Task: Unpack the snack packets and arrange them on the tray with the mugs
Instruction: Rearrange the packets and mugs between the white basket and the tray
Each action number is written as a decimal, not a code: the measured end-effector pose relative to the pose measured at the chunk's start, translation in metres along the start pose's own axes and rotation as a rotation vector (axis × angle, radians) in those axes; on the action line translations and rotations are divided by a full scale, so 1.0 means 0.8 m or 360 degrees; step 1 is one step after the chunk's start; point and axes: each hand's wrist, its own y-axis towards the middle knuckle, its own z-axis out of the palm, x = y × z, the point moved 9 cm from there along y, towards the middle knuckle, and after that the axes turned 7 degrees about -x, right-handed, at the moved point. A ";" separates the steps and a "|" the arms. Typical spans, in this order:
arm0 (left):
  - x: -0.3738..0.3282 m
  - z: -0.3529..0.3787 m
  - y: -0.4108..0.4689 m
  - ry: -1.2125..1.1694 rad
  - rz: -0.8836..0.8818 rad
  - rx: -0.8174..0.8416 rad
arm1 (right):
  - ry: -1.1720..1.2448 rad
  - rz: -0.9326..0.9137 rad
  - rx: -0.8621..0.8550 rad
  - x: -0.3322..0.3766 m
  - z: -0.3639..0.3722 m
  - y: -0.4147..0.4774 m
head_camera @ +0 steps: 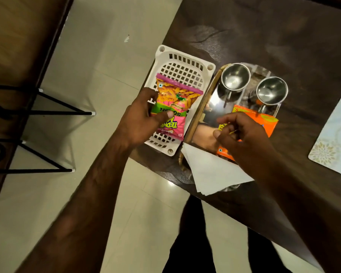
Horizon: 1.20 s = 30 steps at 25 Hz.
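My left hand grips a pink snack packet by its middle, held above a white slotted basket. To the right lies a shiny steel tray with a wooden rim. Two steel mugs stand on it, one at the left and one at the right. An orange snack packet lies flat on the tray in front of the mugs. My right hand hovers over that packet's near end, its fingers curled and pinched together; whether they touch the packet is unclear.
White paper napkins lie over the tray's near corner. The dark wooden table extends back and right, with a patterned placemat at the right edge. A black-legged stool stands on the tiled floor at the left.
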 end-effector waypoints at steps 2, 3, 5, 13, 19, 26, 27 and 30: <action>-0.025 0.019 -0.012 0.0084 0.0099 0.0191 | -0.0019 -0.0090 -0.0073 0.014 -0.009 0.004; -0.036 0.035 -0.020 0.0264 0.0172 0.0341 | -0.0088 -0.0159 -0.0101 0.022 -0.017 0.005; -0.056 0.071 -0.037 0.0805 0.0385 0.0609 | -0.0221 -0.0295 -0.0013 0.039 -0.022 0.007; -0.126 0.105 -0.059 0.0972 0.0977 0.0247 | -0.0512 0.0006 0.0250 -0.031 -0.020 -0.010; -0.007 0.085 -0.065 -0.0262 -0.0486 0.0058 | 0.0625 0.0746 -0.0088 -0.078 -0.015 -0.037; 0.015 0.108 -0.047 -0.0383 -0.0481 -0.0050 | 0.0503 0.0863 -0.0002 -0.074 0.002 -0.033; 0.013 0.105 -0.035 -0.0326 -0.0447 -0.0067 | 0.0430 0.0863 -0.0038 -0.078 -0.007 -0.032; 0.008 0.109 -0.006 -0.0117 -0.0348 -0.0054 | 0.0365 0.0915 -0.0103 -0.088 -0.034 -0.035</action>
